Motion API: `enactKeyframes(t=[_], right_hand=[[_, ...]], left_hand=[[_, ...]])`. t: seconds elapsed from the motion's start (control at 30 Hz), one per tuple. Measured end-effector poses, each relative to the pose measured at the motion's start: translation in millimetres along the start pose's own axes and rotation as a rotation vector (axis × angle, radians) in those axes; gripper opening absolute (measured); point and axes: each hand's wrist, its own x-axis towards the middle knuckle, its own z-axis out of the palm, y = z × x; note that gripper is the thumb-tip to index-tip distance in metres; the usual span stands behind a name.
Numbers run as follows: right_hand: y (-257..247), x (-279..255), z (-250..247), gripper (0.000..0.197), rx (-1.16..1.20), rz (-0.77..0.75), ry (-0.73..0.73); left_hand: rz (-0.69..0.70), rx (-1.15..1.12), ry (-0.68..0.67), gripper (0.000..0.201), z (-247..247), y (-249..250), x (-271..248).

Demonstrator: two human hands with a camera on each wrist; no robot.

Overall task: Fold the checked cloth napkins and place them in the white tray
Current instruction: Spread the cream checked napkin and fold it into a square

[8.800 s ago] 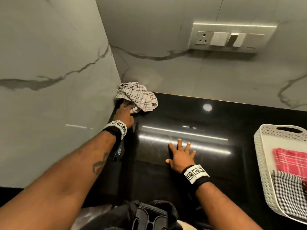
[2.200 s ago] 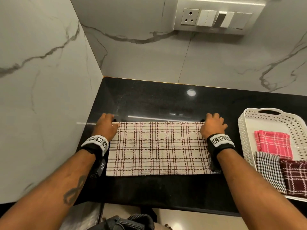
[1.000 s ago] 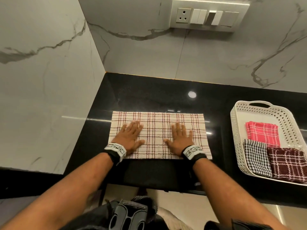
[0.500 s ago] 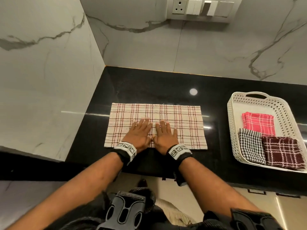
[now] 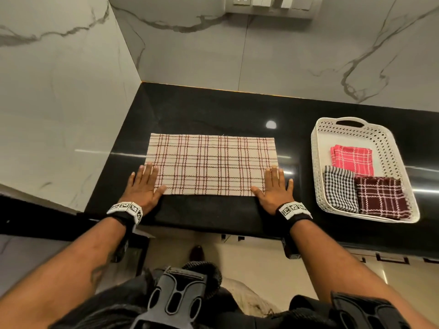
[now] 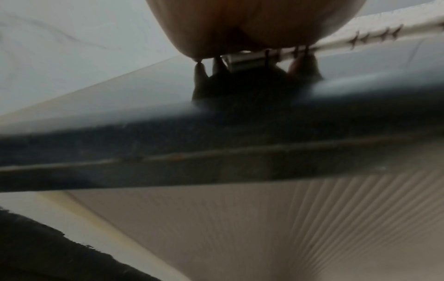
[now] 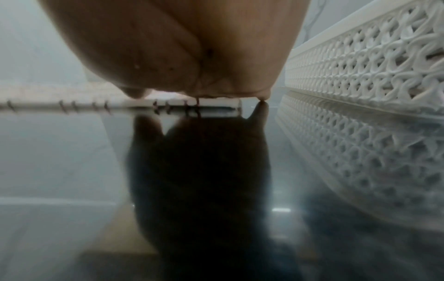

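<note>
A cream napkin with dark red checks [image 5: 210, 163] lies folded into a flat rectangle on the black counter [image 5: 213, 110]. My left hand [image 5: 145, 184] presses flat on its near left corner, fingers straight. At the near right corner my right hand [image 5: 273, 185] lies flat the same way. The white perforated tray [image 5: 318, 162] stands to the right and holds three folded napkins: pink [image 5: 352, 160], black-and-white [image 5: 341, 188] and maroon [image 5: 380, 197]. In the wrist views only the palms [image 6: 252, 24] [image 7: 182, 43] and the napkin's edge [image 6: 374, 34] [image 7: 72, 105] show; the tray's wall [image 7: 374, 62] is close on the right.
Marble walls [image 5: 59, 103] close the counter on the left and at the back. A switch panel [image 5: 270, 4] is set in the back wall. The counter's front edge [image 5: 213, 224] runs just under my wrists, with the floor below.
Both hands have slid apart over the napkin, from its near middle out to its near left and right corners. The napkin stays flat in place.
</note>
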Motion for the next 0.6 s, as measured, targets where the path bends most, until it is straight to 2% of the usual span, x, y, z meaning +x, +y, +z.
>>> enactKeyframes(t=[0.07, 0.13, 0.23, 0.33, 0.47, 0.6], right_hand=[[-8, 1, -7, 0.083, 0.063, 0.039, -0.006], [-21, 2, -17, 0.074, 0.138, 0.084, 0.051], [-52, 1, -30, 0.052, 0.153, 0.079, 0.172], [-82, 5, -33, 0.040, 0.082, 0.083, 0.208], [-106, 22, -29, 0.053, 0.061, 0.172, 0.142], [-117, 55, -39, 0.062, 0.055, 0.184, 0.154]], left_hand=[[-0.025, -0.024, -0.014, 0.072, -6, 5, 4], [-0.035, -0.020, 0.034, 0.069, -17, 15, 13], [0.040, 0.021, 0.119, 0.056, -34, 31, 32], [0.107, 0.003, 0.129, 0.052, -49, 43, 55], [0.080, -0.017, 0.105, 0.050, -64, 39, 79], [0.055, -0.039, 0.167, 0.028, -74, 25, 82]])
